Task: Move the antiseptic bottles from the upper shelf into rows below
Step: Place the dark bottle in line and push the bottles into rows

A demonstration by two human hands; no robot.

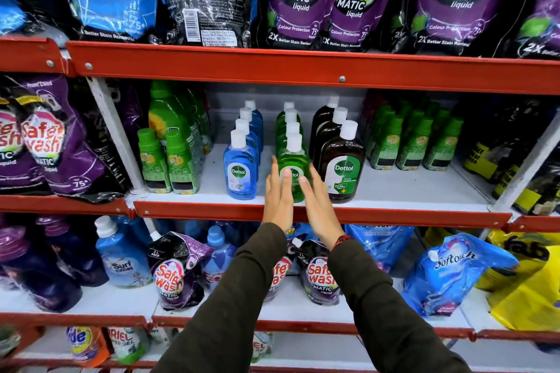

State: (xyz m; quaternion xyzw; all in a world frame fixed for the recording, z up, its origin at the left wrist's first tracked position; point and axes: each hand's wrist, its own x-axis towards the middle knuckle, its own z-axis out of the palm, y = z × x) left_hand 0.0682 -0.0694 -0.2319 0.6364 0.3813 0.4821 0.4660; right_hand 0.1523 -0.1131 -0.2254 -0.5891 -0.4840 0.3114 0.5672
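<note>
While both hands flank it, front green Dettol bottle (292,174) upright at near edge of middle shelf (394,188), left hand (278,194) and right hand (318,200) flat-fingered, open, seemingly touching its sides, blue row (242,160) left, brown row (341,160) right.

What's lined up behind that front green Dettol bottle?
Behind the front green bottle, white caps of about three more green bottles show in a row. Their bodies are mostly hidden, so anything further back cannot be seen.
</note>
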